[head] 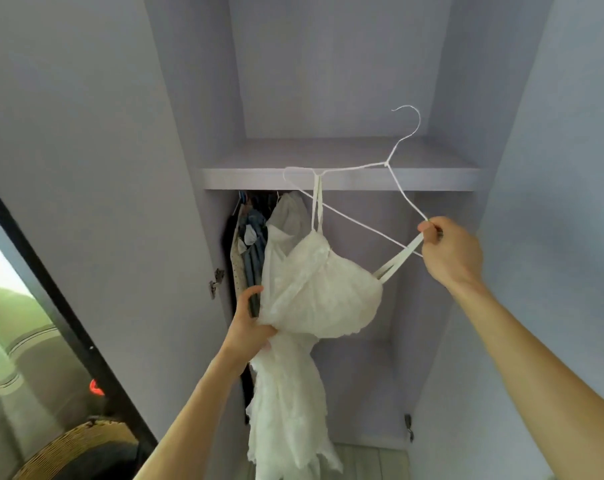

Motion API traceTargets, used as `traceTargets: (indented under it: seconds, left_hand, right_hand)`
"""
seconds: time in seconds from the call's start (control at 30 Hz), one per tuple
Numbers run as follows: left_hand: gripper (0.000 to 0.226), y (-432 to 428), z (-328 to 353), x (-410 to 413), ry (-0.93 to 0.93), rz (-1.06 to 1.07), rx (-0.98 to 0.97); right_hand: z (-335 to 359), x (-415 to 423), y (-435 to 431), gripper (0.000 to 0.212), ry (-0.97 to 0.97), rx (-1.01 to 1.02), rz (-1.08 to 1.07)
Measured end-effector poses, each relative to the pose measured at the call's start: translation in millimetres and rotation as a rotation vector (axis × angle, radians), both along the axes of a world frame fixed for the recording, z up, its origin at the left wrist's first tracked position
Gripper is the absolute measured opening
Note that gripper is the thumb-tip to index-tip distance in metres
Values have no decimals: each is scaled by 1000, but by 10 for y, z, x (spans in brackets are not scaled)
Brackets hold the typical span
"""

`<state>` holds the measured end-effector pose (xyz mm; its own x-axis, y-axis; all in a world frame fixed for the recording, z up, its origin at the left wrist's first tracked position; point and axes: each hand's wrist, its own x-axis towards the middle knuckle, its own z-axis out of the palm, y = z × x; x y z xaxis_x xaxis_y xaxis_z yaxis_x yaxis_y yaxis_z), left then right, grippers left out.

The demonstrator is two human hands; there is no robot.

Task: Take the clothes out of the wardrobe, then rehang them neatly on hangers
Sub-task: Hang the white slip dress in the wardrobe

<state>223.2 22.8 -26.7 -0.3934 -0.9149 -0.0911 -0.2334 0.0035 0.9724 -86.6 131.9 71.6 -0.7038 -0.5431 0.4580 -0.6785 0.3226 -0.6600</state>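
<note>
The open wardrobe (pixel 328 81) fills the view. In front of it, below its shelf (pixel 342 178), the white dress (pixel 314 285) is held up, apparently for fitting. One strap (pixel 317 202) loops over an end of the wire hanger (pixel 386 164). Of the hands, the left hand (pixel 248 327) grips the bodice, likely to steady it. The right hand (pixel 449 251) pinches the other strap against the hanger's opposite end. The shelf hides the rail, and the hung clothes (pixel 252 251) blur together.
</note>
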Motion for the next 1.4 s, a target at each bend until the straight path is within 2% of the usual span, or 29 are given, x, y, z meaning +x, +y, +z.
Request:
traceTargets:
  seconds: [0.1,0.2,0.3,0.37,0.43,0.5,0.57,0.63,0.7,0.9,1.2,1.4]
  left_hand:
    - [39,-95,50,200,113,-148,135]
    - [42,-116,105,251,135,-248,273]
    - [36,-52,156,200,138,-232,340]
    - [22,-18,80,149,97,-173,254]
    - [19,-10,-106,99,-33,-26,72]
    - [36,2,-291,50,-63,101,-30]
    - [58,-6,-462,-7,-63,133,-28]
    - [50,-24,-551,-91,-115,166,-6]
    - [37,-68,-628,-209,-130,171,-3]
    - [30,-327,-650,-734,-224,142,-59]
    - [36,-972,-261,-1665,-213,63,-196]
    - [37,-1358,-303,-2100,-229,20,-206]
  right_hand:
    - [-494,119,-1,25,11,141,36]
    - [-899,281,-20,22,-54,234,77]
    - [-1105,436,-17,22,-149,201,113]
    - [-1179,536,20,23,-197,162,133]
    - [-1254,620,84,21,-230,148,144]
    - [-1368,653,145,20,-258,131,142]
    - [-1516,627,211,20,-285,145,125]
    - [-1671,573,275,20,-312,183,104]
    - [-1804,522,302,21,-340,199,92]
    - [-1963,328,76,20,-378,200,98]
    - [-1969,-196,-420,19,-418,126,109]
    - [-2018,-424,-883,22,-428,132,104]
